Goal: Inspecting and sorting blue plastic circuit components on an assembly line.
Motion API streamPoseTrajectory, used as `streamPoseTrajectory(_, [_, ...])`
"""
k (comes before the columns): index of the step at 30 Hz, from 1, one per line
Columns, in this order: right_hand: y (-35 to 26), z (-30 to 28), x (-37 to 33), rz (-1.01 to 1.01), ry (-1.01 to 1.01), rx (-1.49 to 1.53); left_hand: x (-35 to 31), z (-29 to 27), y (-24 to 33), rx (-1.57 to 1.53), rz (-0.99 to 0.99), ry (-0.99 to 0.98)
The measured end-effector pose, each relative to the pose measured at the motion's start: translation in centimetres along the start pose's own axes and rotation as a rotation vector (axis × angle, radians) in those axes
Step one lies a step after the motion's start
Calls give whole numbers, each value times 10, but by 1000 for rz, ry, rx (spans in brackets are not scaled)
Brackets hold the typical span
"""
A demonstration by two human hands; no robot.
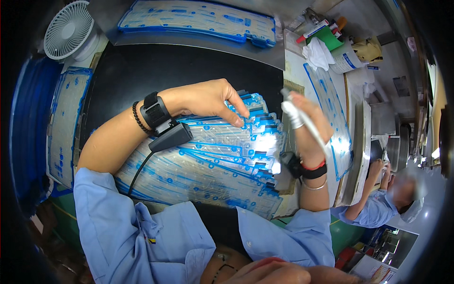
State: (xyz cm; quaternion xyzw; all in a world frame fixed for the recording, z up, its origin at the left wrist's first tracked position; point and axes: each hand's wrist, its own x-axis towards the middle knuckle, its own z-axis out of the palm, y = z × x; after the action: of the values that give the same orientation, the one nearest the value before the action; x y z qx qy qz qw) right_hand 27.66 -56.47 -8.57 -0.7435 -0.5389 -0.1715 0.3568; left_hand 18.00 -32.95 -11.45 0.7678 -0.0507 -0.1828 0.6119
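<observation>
A fanned stack of clear plastic circuit sheets [217, 137] with blue edging and fine silver traces lies in front of me, its stepped ends toward the right. My left hand [208, 99] reaches over the stack, with thumb and index finger bent close together on the end of an upper sheet. To the right of the sheet ends, my right hand [312, 118] is raised, its fingers closed round a slim white thing [293, 116] with a greyish tip. Motion blurs this hand, and I cannot make out the kind of thing it holds.
More circuit sheets [198, 21] lie behind the black work surface [142, 66], with others at left [68, 128] and right [331, 118]. A white fan [71, 31] stands back left. Markers [314, 31], crumpled white tissue [319, 53] and a white tub [347, 59] stand back right. A co-worker [378, 203] sits far right.
</observation>
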Motion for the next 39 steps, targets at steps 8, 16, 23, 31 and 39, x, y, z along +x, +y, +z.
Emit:
streamPoseTrajectory(8, [76, -14, -11, 90, -221, -253, 4, -3, 1, -28, -20, -6])
streamPoseTrajectory(16, [45, -12, -4, 558, -196, 211, 0, -5, 4, 38, 29, -61])
streamPoseTrajectory(23, [4, 16, -9, 697, -333, 429, -5, 0, 7, -17, 66, 41])
streamPoseTrajectory(31, [3, 12, -10, 731, -341, 698, -2, -8, 7, -245, -58, -94])
streamPoseTrajectory(39, [16, 23, -11, 790, -341, 709, -2, -5, 6, -199, -160, -8])
